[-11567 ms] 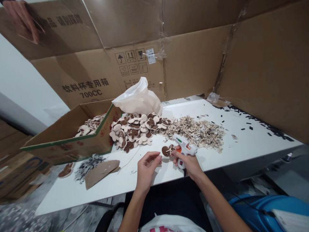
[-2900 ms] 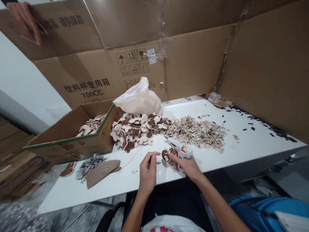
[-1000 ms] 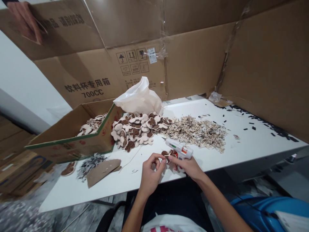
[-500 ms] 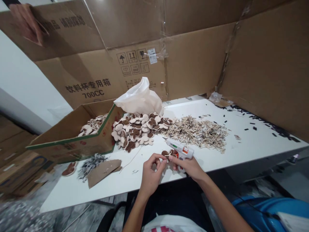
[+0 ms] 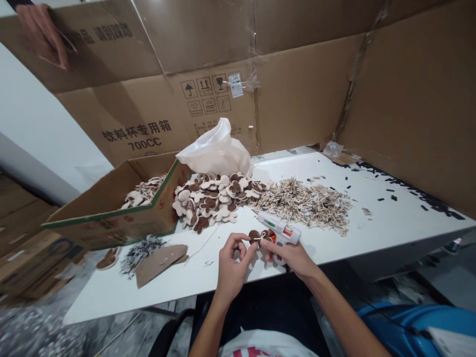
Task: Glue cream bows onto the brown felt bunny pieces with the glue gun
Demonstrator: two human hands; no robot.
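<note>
My left hand (image 5: 231, 265) is curled, its thumb and fingertips pinching a small brown bear-shaped piece (image 5: 256, 237) with a pale bow on it. My right hand (image 5: 288, 255) grips the white glue gun (image 5: 277, 230), whose nozzle points up and left over the white table (image 5: 372, 233), and its forefinger touches the same piece. Just beyond lie a heap of brown and cream bear-shaped pieces (image 5: 211, 201) and a spread of small pale bows (image 5: 305, 201).
An open cardboard box (image 5: 107, 210) at the left holds more pieces. A white plastic bag (image 5: 215, 151) stands behind the heap. A cardboard scrap (image 5: 159, 258) and grey shreds (image 5: 139, 248) lie at the left front. Cardboard walls surround the table. Another person's hand (image 5: 42, 32) shows top left.
My left hand has closed in from the table to pinch the brown piece at the glue gun. The glue gun has tilted slightly; the hands have barely shifted in the last second.
</note>
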